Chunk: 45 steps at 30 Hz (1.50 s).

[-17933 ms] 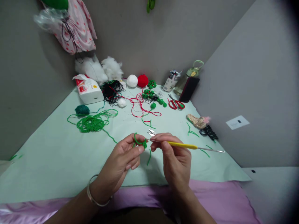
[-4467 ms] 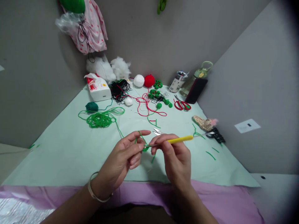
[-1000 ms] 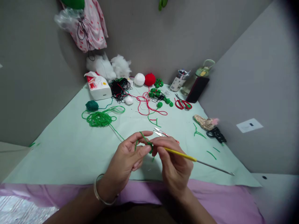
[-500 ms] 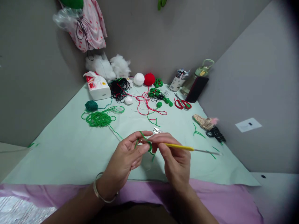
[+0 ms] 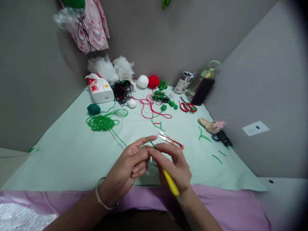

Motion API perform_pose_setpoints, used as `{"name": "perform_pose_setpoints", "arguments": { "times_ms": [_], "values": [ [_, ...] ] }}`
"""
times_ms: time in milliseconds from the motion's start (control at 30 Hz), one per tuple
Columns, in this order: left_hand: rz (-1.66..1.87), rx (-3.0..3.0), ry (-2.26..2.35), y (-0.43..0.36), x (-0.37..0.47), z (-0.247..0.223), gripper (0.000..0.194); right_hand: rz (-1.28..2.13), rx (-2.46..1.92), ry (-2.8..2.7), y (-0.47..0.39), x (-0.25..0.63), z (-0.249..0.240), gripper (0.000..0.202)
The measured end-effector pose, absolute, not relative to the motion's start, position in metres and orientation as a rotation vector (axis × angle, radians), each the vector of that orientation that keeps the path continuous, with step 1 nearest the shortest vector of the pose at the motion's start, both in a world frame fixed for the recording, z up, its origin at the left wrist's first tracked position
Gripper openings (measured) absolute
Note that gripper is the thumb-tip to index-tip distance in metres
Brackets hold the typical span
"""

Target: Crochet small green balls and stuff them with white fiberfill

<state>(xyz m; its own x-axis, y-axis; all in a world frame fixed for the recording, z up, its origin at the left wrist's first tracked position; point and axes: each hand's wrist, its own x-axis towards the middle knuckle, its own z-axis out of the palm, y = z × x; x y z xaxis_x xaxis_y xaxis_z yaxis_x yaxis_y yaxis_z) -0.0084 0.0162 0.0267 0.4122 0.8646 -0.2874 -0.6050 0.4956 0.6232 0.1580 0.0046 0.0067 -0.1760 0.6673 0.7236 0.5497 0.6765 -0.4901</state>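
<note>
My left hand (image 5: 130,163) is pinched on a small piece of green crochet, mostly covered by the fingers. Green yarn (image 5: 150,141) runs over its outstretched index finger. In my right hand (image 5: 174,163) is a crochet hook with a yellow handle (image 5: 171,183), its back end slanting down toward my wrist. The hook's tip is hidden where the fingertips of both hands meet. From the left hand the strand leads back to a loose heap of green yarn (image 5: 102,123). Just beyond the right hand lie thread snips (image 5: 171,140) with orange handles.
Behind are a teal yarn ball (image 5: 93,109), a tissue pack (image 5: 101,91), black yarn (image 5: 123,92), white (image 5: 142,81) and red balls (image 5: 153,81). Red-handled scissors (image 5: 188,106), a phone (image 5: 203,92) and a bottle (image 5: 208,74) stand at right. Green yarn scraps (image 5: 217,158) lie near the right edge.
My right hand has turned, swinging the hook's back end from pointing right to pointing down toward me. The thread snips are now more exposed. The left hand has barely moved.
</note>
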Motion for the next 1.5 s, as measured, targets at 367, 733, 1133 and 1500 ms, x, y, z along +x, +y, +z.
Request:
{"name": "perform_pose_setpoints", "arguments": {
  "times_ms": [367, 733, 1133, 1500],
  "values": [
    [1.083, 0.598, 0.723, 0.014, -0.002, 0.024, 0.026, 0.631, -0.853, -1.491, 0.014, 0.147, 0.016, 0.023],
    [1.025, 0.361, 0.612, 0.022, -0.010, 0.023, 0.028, 0.454, -0.905, -1.540, 0.010, 0.154, 0.010, 0.028],
    [1.072, 0.558, 0.702, 0.016, -0.005, 0.022, 0.029, 0.891, -0.843, -1.342, 0.016, 0.151, 0.011, 0.021],
    [0.969, 0.476, 0.560, 0.020, -0.013, 0.020, 0.041, 0.902, -0.846, -1.270, 0.015, 0.154, 0.007, 0.018]
  ]
}}
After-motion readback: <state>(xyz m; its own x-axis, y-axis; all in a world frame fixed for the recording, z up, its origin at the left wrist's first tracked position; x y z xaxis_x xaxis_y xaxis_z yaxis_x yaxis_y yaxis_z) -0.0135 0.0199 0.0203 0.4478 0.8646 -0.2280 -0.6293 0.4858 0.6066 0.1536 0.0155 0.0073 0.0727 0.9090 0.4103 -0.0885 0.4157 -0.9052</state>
